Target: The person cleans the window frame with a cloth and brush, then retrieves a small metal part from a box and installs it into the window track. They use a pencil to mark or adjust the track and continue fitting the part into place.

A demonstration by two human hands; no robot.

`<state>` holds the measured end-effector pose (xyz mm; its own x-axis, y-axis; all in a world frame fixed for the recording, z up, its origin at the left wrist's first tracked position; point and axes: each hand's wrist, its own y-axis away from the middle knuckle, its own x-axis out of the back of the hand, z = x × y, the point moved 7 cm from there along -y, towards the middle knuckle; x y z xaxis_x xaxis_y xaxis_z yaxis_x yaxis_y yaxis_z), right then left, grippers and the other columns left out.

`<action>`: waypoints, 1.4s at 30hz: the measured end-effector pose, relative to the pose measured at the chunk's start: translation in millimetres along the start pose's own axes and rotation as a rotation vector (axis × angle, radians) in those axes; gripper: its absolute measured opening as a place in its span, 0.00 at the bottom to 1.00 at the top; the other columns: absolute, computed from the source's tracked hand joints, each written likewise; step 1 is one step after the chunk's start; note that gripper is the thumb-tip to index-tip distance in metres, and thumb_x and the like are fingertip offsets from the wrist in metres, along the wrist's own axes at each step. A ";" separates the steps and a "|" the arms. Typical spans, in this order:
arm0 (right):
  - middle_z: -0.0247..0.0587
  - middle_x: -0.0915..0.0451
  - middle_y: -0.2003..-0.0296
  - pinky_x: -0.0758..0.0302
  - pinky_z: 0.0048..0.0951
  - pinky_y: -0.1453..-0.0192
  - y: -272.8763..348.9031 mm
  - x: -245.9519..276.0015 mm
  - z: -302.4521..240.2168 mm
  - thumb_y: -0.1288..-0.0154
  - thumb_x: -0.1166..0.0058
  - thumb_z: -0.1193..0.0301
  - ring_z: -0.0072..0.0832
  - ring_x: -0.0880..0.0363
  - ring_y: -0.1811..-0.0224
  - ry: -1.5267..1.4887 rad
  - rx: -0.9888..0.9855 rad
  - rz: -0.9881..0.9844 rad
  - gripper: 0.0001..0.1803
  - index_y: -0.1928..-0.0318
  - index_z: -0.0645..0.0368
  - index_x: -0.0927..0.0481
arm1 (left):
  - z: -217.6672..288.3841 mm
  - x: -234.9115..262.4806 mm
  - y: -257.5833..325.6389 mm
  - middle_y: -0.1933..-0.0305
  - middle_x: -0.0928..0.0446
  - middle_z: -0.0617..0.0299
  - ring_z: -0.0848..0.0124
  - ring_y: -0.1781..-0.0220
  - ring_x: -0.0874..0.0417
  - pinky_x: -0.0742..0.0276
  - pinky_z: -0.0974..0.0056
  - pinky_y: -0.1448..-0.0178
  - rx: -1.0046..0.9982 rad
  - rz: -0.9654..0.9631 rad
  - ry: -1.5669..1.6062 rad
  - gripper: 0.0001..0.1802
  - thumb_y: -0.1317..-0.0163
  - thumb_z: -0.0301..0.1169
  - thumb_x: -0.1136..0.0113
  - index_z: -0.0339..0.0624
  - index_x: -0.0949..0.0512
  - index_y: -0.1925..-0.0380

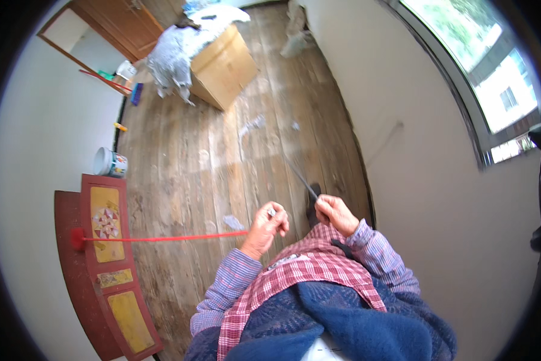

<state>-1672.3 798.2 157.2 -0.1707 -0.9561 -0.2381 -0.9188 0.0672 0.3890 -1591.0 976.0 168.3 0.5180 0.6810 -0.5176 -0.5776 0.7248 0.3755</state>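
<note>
In front of my apron, my left hand (267, 226) is closed, its fingers curled around a small pale, shiny thing (271, 212) that I cannot name. A thin red rod (168, 238) with a red end piece runs from the panels at left to behind my left wrist. The frame does not show whether that hand touches it. My right hand (336, 215) is wrapped round one end of a thin grey rod (299, 172), which points forward and left over the floor.
A cardboard box (225, 66) stands ahead with crumpled plastic sheeting (174, 54) on it. Red and yellow panels (114, 240) and a bucket (109, 162) are along the left wall. Scraps (252, 123) lie on the plank floor. A window (493, 66) is at right.
</note>
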 end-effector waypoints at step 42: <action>0.52 0.15 0.69 0.18 0.36 0.60 -784.2 362.4 -379.8 0.36 0.41 0.74 0.40 0.14 0.69 0.818 -0.055 0.344 0.07 0.60 0.66 0.17 | 659.6 393.6 -780.5 0.81 0.31 0.66 0.75 0.82 0.31 0.36 0.69 0.80 -0.585 0.773 0.025 0.14 0.23 0.40 0.49 0.40 0.25 0.62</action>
<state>-878.4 290.6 103.9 -0.1074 -0.7913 0.6019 -0.8415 0.3948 0.3688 -520.1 747.1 178.5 -0.1458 0.9403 -0.3077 -0.9792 -0.0929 0.1802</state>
